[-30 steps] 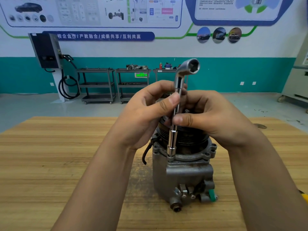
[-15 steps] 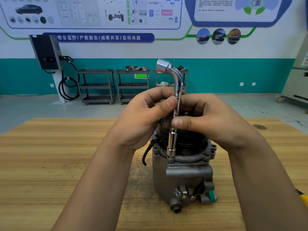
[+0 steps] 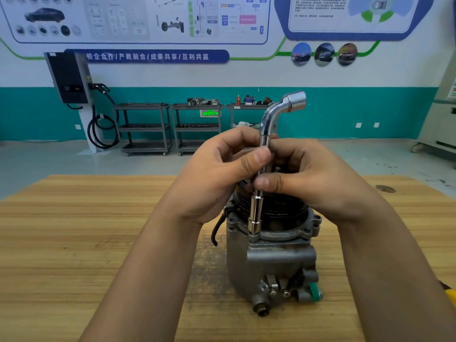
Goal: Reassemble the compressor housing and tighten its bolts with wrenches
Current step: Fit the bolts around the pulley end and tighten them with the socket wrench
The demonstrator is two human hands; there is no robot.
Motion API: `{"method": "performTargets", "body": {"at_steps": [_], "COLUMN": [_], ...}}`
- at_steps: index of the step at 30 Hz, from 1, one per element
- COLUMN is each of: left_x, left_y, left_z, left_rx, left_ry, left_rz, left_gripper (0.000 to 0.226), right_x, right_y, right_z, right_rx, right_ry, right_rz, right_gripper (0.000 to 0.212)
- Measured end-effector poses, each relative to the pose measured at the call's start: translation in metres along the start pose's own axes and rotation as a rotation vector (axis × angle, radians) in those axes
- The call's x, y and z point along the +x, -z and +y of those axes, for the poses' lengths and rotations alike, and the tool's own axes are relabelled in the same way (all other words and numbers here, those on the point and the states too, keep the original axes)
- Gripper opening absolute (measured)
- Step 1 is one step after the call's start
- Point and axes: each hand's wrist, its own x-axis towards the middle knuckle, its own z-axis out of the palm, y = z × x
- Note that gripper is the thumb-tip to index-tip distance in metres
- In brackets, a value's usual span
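Observation:
A grey metal compressor housing (image 3: 271,262) stands upright on the wooden table (image 3: 74,243), with a black ribbed pulley at its top, partly hidden by my hands. A chrome L-shaped socket wrench (image 3: 266,134) stands vertical, its lower socket seated on a bolt on the front-left flange. Its bent upper end points right. My left hand (image 3: 217,176) pinches the shaft with thumb and fingers. My right hand (image 3: 311,178) grips the shaft just below, thumb against it.
A black hose (image 3: 218,228) curls off the housing's left side. A yellow object (image 3: 450,296) shows at the right edge of the table. Behind the table are grey shelving carts (image 3: 145,127) and a wall charger (image 3: 69,77).
The wrench has been spun on the bolt: its bent upper end pointed right, then left, and now points right again. Both hands stay on the shaft.

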Motion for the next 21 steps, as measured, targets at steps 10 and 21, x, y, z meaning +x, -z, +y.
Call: {"method": "performTargets", "body": {"at_steps": [10, 21], "left_x": [-0.0007, 0.0005], "left_y": [-0.0023, -0.0024], "left_z": [0.0012, 0.0012], "left_rx": [-0.004, -0.018], "left_ry": [0.036, 0.020], "left_rz": [0.030, 0.020], "left_gripper": [0.023, 0.013], "right_x": [-0.0031, -0.0018], "right_y": [0.0000, -0.0011], "right_z": [-0.0033, -0.0036], "right_rx": [0.160, 0.065], "right_ry": [-0.009, 0.008], "right_rz": [-0.026, 0.020], "right_gripper": [0.018, 0.022]}}
